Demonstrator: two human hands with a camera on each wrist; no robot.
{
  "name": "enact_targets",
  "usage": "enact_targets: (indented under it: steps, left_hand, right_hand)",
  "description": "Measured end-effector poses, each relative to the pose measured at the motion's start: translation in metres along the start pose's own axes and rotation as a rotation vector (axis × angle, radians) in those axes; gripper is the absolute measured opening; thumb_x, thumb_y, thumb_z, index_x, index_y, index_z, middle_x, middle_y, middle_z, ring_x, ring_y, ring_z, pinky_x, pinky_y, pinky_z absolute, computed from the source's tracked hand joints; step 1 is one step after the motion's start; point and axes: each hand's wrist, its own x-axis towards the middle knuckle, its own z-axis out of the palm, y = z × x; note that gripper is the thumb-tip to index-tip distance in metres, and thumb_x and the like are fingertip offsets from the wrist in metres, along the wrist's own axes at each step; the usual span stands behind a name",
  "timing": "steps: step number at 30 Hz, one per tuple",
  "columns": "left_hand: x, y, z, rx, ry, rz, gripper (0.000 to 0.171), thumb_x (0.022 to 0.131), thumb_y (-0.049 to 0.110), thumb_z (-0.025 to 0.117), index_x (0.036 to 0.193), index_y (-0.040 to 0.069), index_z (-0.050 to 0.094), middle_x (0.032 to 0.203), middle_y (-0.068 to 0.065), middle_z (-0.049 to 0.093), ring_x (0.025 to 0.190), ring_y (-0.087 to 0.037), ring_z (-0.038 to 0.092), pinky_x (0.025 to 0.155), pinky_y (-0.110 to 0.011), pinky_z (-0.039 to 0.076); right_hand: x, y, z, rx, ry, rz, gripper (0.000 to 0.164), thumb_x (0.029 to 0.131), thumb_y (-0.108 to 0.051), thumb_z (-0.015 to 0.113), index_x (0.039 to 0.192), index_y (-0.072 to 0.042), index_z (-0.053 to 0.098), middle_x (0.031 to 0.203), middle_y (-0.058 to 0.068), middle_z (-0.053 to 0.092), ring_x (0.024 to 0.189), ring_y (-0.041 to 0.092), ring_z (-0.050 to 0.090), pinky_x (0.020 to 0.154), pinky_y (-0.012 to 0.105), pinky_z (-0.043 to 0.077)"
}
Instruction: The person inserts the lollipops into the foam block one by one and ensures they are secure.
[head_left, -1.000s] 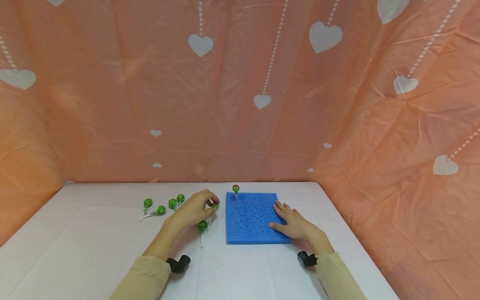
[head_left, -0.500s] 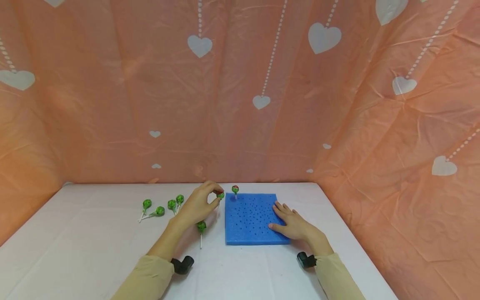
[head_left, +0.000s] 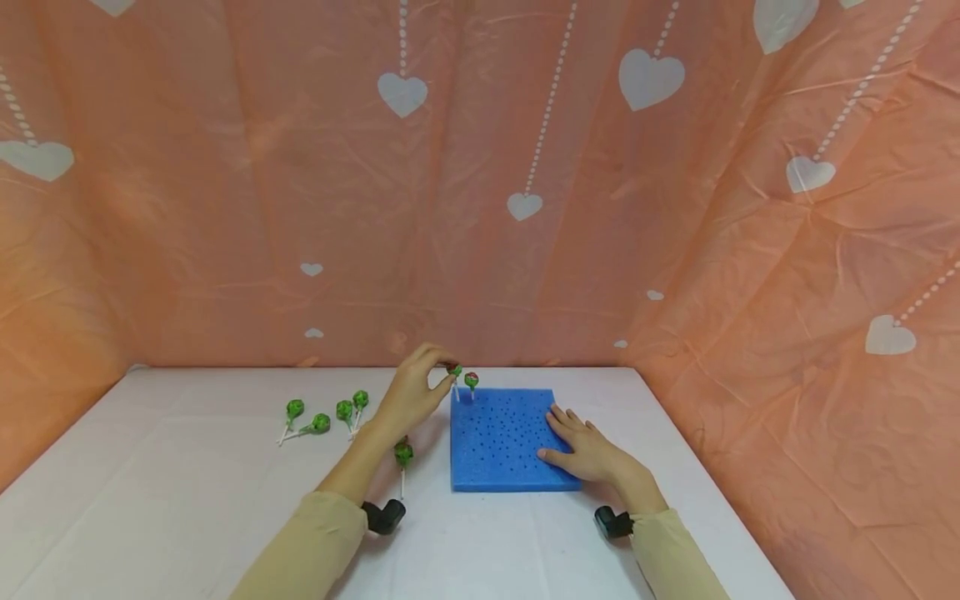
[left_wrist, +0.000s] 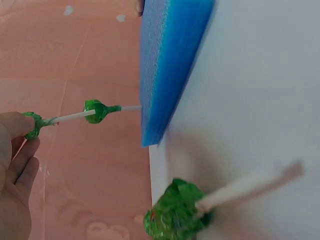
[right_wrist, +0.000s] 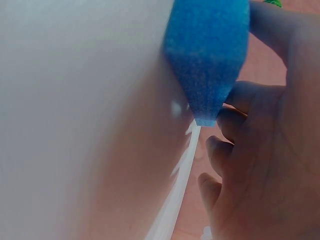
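My left hand (head_left: 411,394) pinches a green-wrapped lollipop (left_wrist: 34,126) by its candy head, between thumb and fingers. Its white stick points down over the far left corner of a blue foam block (head_left: 510,442) dotted with small holes. Just right of it, a second lollipop (head_left: 471,380) stands upright with its stick in the foam. Fingers spread, my right hand (head_left: 588,447) rests on the right edge of the block. One more lollipop (head_left: 403,454) lies on the table by my left forearm, large in the left wrist view.
Several green lollipops (head_left: 320,422) lie loose on the left of the white table (head_left: 187,483). An orange curtain (head_left: 480,283) with white hearts hangs behind and at the sides. Each wrist wears a black camera (head_left: 384,517).
My left hand has carried the lollipop up and to the right, from the table beside the block to above its far left corner. The right hand has stayed in place.
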Motion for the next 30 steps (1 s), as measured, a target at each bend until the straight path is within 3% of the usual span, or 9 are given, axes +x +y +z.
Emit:
enact_targets:
  steps: [7, 16, 30]
  left_hand:
    - [0.011, 0.002, 0.014, -0.071, 0.007, 0.014, 0.023, 0.089, -0.007, 0.076, 0.111, 0.000, 0.072, 0.111, -0.013, 0.065, 0.103, -0.031, 0.070, 0.094, -0.047, 0.058]
    - [0.025, 0.006, 0.031, -0.043, -0.039, -0.007, 0.022, 0.091, -0.004, 0.075, 0.112, 0.001, 0.072, 0.115, -0.010, 0.064, 0.107, -0.029, 0.067, 0.094, -0.043, 0.058]
    - [0.031, -0.002, 0.051, -0.036, -0.132, -0.138, 0.019, 0.094, -0.005, 0.071, 0.112, 0.002, 0.071, 0.115, -0.008, 0.063, 0.109, -0.028, 0.069, 0.092, -0.038, 0.059]
  right_hand:
    - [-0.002, -0.001, 0.000, 0.014, -0.008, 0.016, 0.081, 0.102, -0.049, 0.059, 0.163, -0.004, 0.029, 0.172, 0.016, 0.018, 0.159, 0.041, 0.009, 0.126, 0.063, 0.008]
    - [-0.002, -0.001, -0.001, 0.007, -0.006, 0.013, 0.081, 0.102, -0.049, 0.059, 0.162, -0.003, 0.029, 0.172, 0.016, 0.019, 0.158, 0.042, 0.010, 0.126, 0.063, 0.009]
    - [-0.001, 0.001, 0.001, 0.001, -0.005, 0.008, 0.082, 0.102, -0.050, 0.059, 0.162, -0.003, 0.029, 0.172, 0.016, 0.019, 0.158, 0.041, 0.011, 0.126, 0.063, 0.009]
